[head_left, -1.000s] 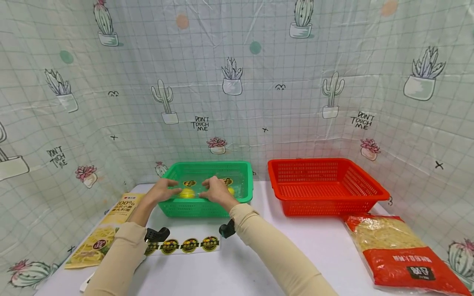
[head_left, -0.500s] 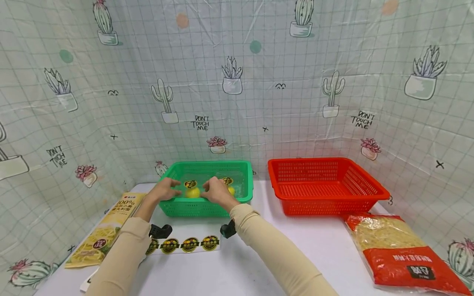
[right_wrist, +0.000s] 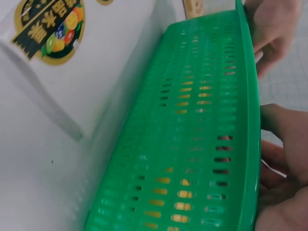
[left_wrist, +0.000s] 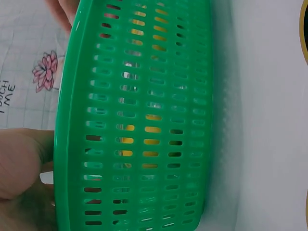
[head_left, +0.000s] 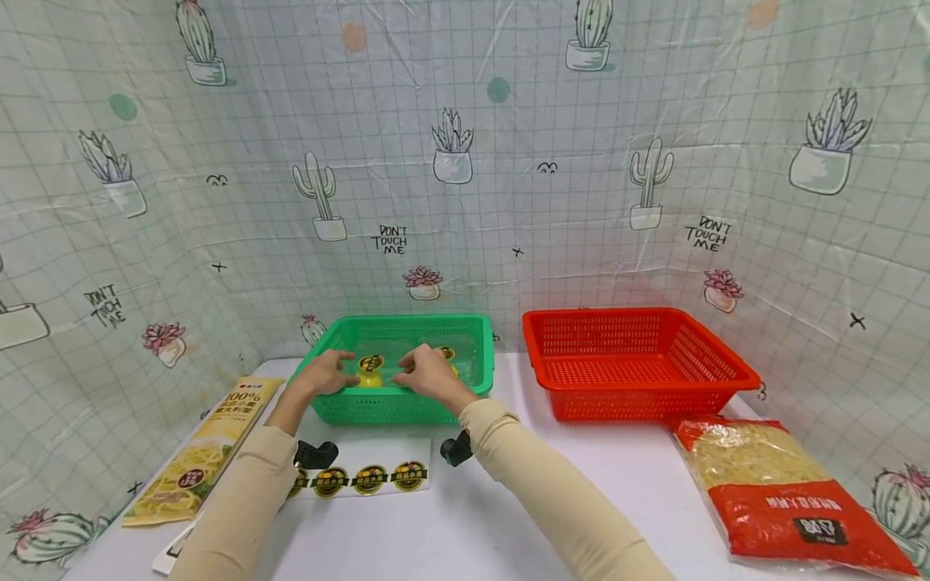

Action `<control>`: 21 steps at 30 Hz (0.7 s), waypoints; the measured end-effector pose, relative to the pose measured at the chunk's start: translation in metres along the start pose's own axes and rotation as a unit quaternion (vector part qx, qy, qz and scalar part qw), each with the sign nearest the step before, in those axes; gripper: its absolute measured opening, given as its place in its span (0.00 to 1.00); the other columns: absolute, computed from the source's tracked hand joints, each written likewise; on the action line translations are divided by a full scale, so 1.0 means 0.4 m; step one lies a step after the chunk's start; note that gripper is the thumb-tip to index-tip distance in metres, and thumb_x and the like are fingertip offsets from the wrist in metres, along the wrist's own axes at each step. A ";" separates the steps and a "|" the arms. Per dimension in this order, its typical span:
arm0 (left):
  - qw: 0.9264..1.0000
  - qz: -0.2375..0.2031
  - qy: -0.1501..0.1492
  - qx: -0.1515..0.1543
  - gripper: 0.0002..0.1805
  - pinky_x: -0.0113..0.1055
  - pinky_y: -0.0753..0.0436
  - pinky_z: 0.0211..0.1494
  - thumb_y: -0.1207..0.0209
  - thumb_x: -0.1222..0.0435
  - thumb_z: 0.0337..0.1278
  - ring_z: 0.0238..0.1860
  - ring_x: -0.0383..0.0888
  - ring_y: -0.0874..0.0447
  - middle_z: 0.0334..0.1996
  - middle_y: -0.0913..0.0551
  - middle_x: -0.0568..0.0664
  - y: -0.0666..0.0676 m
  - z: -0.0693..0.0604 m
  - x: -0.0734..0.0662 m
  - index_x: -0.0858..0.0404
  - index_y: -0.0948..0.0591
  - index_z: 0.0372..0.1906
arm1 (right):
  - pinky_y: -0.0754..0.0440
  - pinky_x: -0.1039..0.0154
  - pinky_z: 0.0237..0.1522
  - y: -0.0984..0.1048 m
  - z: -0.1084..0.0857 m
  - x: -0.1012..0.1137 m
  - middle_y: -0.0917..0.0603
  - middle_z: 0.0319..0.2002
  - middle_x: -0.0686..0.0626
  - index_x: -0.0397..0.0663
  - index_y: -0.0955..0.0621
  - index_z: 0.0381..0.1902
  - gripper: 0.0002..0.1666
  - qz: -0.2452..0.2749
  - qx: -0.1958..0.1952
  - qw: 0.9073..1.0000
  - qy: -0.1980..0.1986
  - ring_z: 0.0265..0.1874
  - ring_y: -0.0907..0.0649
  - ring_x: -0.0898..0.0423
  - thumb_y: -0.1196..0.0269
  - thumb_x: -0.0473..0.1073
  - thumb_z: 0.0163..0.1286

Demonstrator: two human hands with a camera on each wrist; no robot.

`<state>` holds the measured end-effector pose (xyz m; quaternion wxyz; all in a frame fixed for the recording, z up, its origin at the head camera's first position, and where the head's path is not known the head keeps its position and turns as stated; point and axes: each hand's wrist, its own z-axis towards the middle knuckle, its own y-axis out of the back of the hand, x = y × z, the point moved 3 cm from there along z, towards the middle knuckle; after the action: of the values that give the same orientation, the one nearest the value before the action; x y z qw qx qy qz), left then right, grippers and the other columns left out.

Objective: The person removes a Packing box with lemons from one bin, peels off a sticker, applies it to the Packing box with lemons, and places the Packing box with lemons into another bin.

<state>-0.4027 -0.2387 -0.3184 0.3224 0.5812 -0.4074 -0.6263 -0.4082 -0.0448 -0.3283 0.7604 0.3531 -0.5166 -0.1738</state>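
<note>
Both hands reach over the near rim of a green perforated basket [head_left: 395, 406]. Inside it sits a yellow, rounded fruit-like item [head_left: 369, 379] under clear plastic, with a round dark sticker [head_left: 371, 363] above it. My left hand [head_left: 322, 374] is at its left, thumb and fingers spread apart. From the right comes my right hand [head_left: 429, 373], its thumb and forefinger apart. Whether either hand touches the clear plastic cannot be made out. A second yellow item lies mostly behind the right hand. In both wrist views, yellow shows through the slots and the basket wall hides fingertips.
A red basket [head_left: 647, 403] stands to the right. A red pasta bag [head_left: 792, 492] lies at the table's right, a yellow pasta packet [head_left: 199, 460] at the left. A sticker sheet [head_left: 370, 460] with several round labels lies before the green basket. A patterned curtain [head_left: 508, 202] encloses the back.
The yellow item and its sticker shifted slightly between the hands, first rightward and then back left. Both hands stay at the green basket. The head view turned a little.
</note>
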 end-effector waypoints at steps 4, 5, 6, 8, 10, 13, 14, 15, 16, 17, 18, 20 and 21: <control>1.000 0.009 -0.012 -0.008 0.31 0.59 0.24 0.58 0.44 0.61 0.68 0.61 0.72 0.30 0.63 0.32 0.78 0.002 -0.007 -0.006 0.74 0.34 0.69 | 0.17 0.61 0.45 0.018 -0.002 -0.014 0.13 0.46 0.46 0.43 0.16 0.53 0.19 -0.001 -0.002 1.000 0.017 0.46 0.16 0.52 0.34 0.47 0.68; 1.000 0.010 -0.014 -0.010 0.31 0.59 0.23 0.58 0.44 0.59 0.69 0.61 0.72 0.30 0.62 0.31 0.78 0.002 -0.008 -0.009 0.74 0.33 0.68 | 0.17 0.62 0.44 0.025 -0.004 -0.018 0.12 0.45 0.47 0.44 0.15 0.52 0.18 0.000 -0.005 1.000 0.021 0.45 0.16 0.53 0.35 0.47 0.68; 1.000 0.012 -0.016 -0.013 0.31 0.60 0.23 0.58 0.44 0.58 0.69 0.61 0.72 0.30 0.62 0.31 0.78 0.002 -0.010 -0.011 0.74 0.33 0.68 | 0.17 0.62 0.43 0.033 -0.006 -0.022 0.12 0.44 0.47 0.45 0.15 0.51 0.18 0.003 -0.008 1.000 0.024 0.44 0.16 0.53 0.35 0.47 0.69; 1.000 0.008 -0.018 -0.015 0.31 0.60 0.24 0.59 0.45 0.57 0.69 0.63 0.72 0.31 0.63 0.32 0.77 0.001 -0.012 -0.015 0.73 0.32 0.68 | 0.18 0.63 0.41 0.054 -0.015 -0.030 0.12 0.42 0.48 0.46 0.14 0.49 0.16 0.007 -0.014 0.999 0.034 0.42 0.16 0.54 0.36 0.48 0.69; 1.000 0.001 -0.020 -0.017 0.31 0.61 0.25 0.60 0.45 0.56 0.70 0.64 0.71 0.32 0.64 0.32 0.76 -0.001 -0.016 -0.021 0.72 0.32 0.68 | 0.18 0.63 0.40 0.078 -0.026 -0.039 0.11 0.41 0.48 0.46 0.14 0.49 0.16 0.010 -0.020 0.999 0.048 0.41 0.16 0.54 0.37 0.48 0.70; 0.999 -0.005 -0.037 -0.022 0.31 0.60 0.25 0.60 0.46 0.55 0.70 0.65 0.70 0.33 0.65 0.32 0.74 -0.003 -0.026 -0.032 0.72 0.32 0.68 | 0.18 0.64 0.41 0.119 -0.049 -0.057 0.11 0.41 0.49 0.47 0.14 0.48 0.15 0.014 -0.038 0.997 0.071 0.39 0.15 0.55 0.37 0.48 0.70; 0.999 -0.006 -0.046 -0.025 0.31 0.60 0.25 0.60 0.46 0.55 0.70 0.65 0.70 0.33 0.66 0.32 0.74 -0.003 -0.030 -0.037 0.72 0.32 0.68 | 0.17 0.64 0.41 0.134 -0.057 -0.065 0.11 0.41 0.49 0.47 0.14 0.48 0.14 0.018 -0.048 0.996 0.079 0.39 0.15 0.56 0.37 0.48 0.70; 0.998 -0.006 -0.058 -0.031 0.31 0.60 0.24 0.59 0.46 0.55 0.70 0.65 0.70 0.32 0.65 0.32 0.73 -0.002 -0.035 -0.043 0.72 0.32 0.68 | 0.17 0.64 0.41 0.150 -0.066 -0.073 0.11 0.41 0.50 0.48 0.14 0.47 0.14 0.018 -0.061 0.995 0.083 0.38 0.14 0.56 0.36 0.48 0.69; 0.997 -0.002 -0.072 -0.037 0.31 0.59 0.23 0.57 0.46 0.55 0.70 0.64 0.69 0.31 0.65 0.31 0.73 0.000 -0.041 -0.050 0.72 0.31 0.67 | 0.17 0.64 0.41 0.167 -0.076 -0.082 0.11 0.41 0.50 0.49 0.14 0.46 0.13 0.019 -0.074 0.993 0.088 0.37 0.14 0.57 0.36 0.48 0.69; 0.996 -0.001 -0.084 -0.043 0.31 0.59 0.23 0.57 0.45 0.55 0.70 0.63 0.69 0.30 0.65 0.30 0.72 0.002 -0.046 -0.059 0.72 0.31 0.67 | 0.17 0.64 0.41 0.185 -0.088 -0.093 0.11 0.40 0.51 0.49 0.13 0.45 0.13 0.019 -0.085 0.992 0.091 0.36 0.14 0.57 0.36 0.48 0.69; 0.994 0.000 -0.093 -0.049 0.30 0.59 0.23 0.57 0.45 0.55 0.70 0.63 0.69 0.29 0.65 0.30 0.72 0.005 -0.052 -0.068 0.72 0.31 0.67 | 0.17 0.63 0.40 0.202 -0.101 -0.103 0.11 0.40 0.51 0.49 0.13 0.45 0.12 0.018 -0.094 0.991 0.094 0.36 0.14 0.57 0.36 0.48 0.69; 0.992 0.002 -0.108 -0.059 0.30 0.58 0.22 0.56 0.44 0.55 0.69 0.62 0.68 0.28 0.65 0.29 0.71 0.009 -0.067 -0.087 0.71 0.30 0.67 | 0.16 0.63 0.39 0.234 -0.129 -0.122 0.11 0.39 0.50 0.48 0.13 0.44 0.12 0.011 -0.106 0.989 0.099 0.35 0.14 0.56 0.35 0.47 0.68; 0.991 0.005 -0.115 -0.063 0.30 0.58 0.22 0.55 0.44 0.55 0.69 0.60 0.68 0.27 0.64 0.29 0.71 0.011 -0.077 -0.099 0.70 0.30 0.67 | 0.17 0.63 0.39 0.249 -0.144 -0.131 0.11 0.39 0.50 0.47 0.14 0.44 0.12 0.005 -0.108 0.989 0.101 0.35 0.14 0.56 0.35 0.47 0.68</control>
<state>-0.3678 -0.2102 -0.2960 0.3122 0.4820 -0.4045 -0.7117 -0.3873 0.0776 -0.3041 0.8434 0.2818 -0.4169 -0.1885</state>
